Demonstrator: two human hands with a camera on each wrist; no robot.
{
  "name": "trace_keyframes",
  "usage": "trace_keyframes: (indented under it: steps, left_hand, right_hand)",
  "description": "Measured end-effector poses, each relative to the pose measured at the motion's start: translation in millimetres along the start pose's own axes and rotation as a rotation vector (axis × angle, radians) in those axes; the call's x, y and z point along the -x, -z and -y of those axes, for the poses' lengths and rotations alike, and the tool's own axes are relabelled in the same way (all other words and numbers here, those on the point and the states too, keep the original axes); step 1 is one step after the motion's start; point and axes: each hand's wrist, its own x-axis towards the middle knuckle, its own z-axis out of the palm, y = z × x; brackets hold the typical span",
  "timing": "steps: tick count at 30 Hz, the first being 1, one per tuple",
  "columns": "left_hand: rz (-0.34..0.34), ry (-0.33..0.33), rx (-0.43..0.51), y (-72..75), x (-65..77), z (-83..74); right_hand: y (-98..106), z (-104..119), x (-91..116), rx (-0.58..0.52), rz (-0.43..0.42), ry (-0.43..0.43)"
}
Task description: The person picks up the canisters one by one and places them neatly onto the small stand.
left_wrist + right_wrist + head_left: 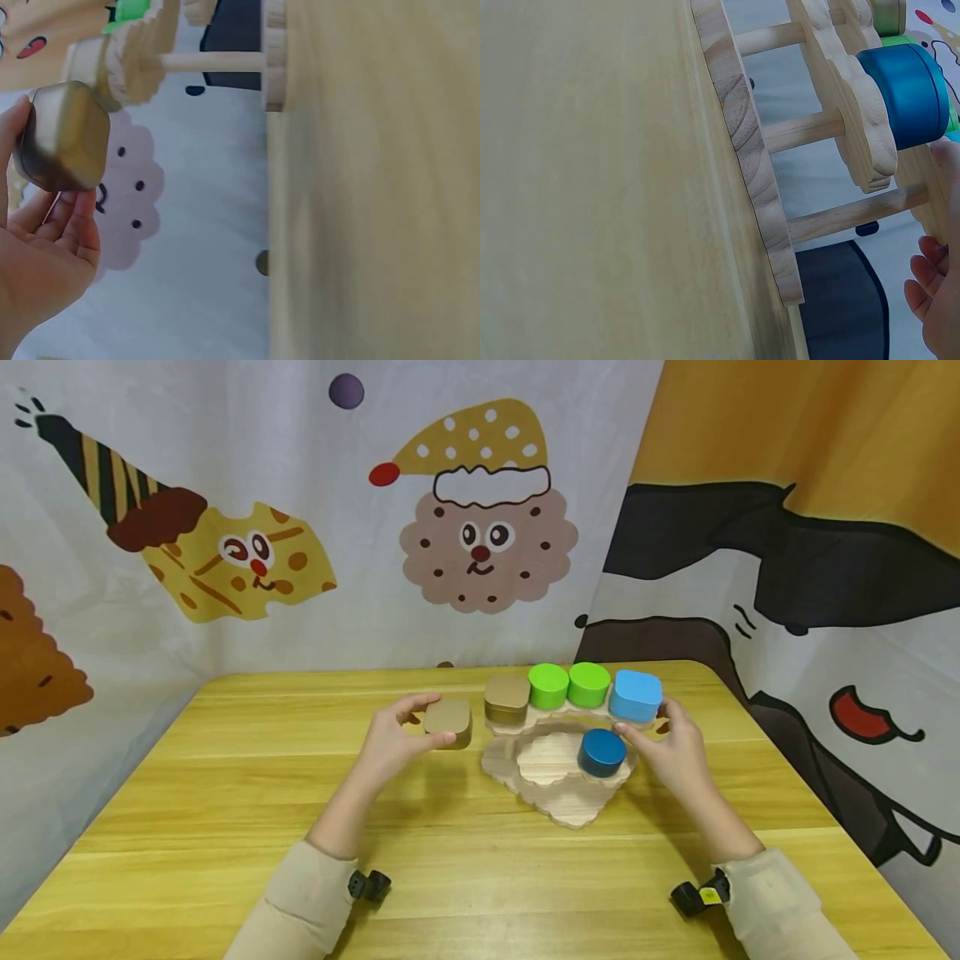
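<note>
My left hand (390,739) pinches a gold rounded-square tin (448,724) between thumb and fingers, off the table and left of a tiered wooden stand (555,756). In the left wrist view, fingers hold the tin (64,139) from below and the side. My right hand (671,747) grips the right end of the stand's upper shelf, thumb in front, beside a light blue rounded-square tin (636,696). Also on that shelf are another gold tin (506,699) and two green round tins (548,686). A dark blue round tin (602,753) sits on the lower scalloped tier.
The stand's base rests on the wooden table (480,893), with dowels (806,131) holding up its tiers. Behind the table's far edge hangs a curtain (300,468) printed with cartoon food. Small black cameras (369,886) are strapped to both wrists.
</note>
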Motion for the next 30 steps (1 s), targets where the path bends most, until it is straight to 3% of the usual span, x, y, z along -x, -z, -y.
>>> trace_keyframes:
  steps: [7, 12, 17, 26, 30]
  left_hand:
    - [-0.023, -0.006, 0.03, -1.9, 4.5, -18.8]
    - [-0.033, -0.061, 0.068, -10.4, 8.3, -34.0]
    - [-0.024, -0.097, 0.096, -23.3, 12.9, -46.3]
    - [0.008, -0.05, 0.068, -54.8, 21.6, -52.8]
    - [0.011, -0.07, 0.049, -67.1, 24.6, -53.0]
  right_hand:
    - [0, -1, 0, -0.001, -0.001, 0.002]
    - [0, -2, -1, 0.003, -0.003, 0.01]
    - [0, -3, -1, 0.004, -0.001, 0.014]
    - [0, -2, 0, 0.002, 0.001, 0.012]
    - [0, -2, 0, 0.004, -0.003, 0.019]
